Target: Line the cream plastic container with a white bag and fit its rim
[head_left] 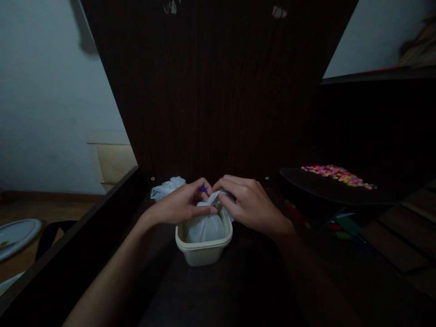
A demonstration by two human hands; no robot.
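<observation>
A white plastic bag (206, 228), bulging with contents I cannot make out, sits inside a small cream plastic basket (203, 256) on the dark wooden surface. Above the basket's far side, my left hand (185, 202) pinches the gathered neck of the bag. Close beside it, my right hand (247, 200) is closed on the bag's twisted top, thumb and fingers pressed together. A bit of purple (203, 188) shows behind the left fingers, too hidden to name. Crumpled whitish plastic (168, 187) lies behind my left wrist.
A tall dark wooden panel (218, 100) rises right behind the basket. Along the left runs a raised wooden edge (85, 227). To the right, a dark shelf (306, 181) carries a cluster of small colourful pieces (337, 175). A white round dish (18, 236) is at far left.
</observation>
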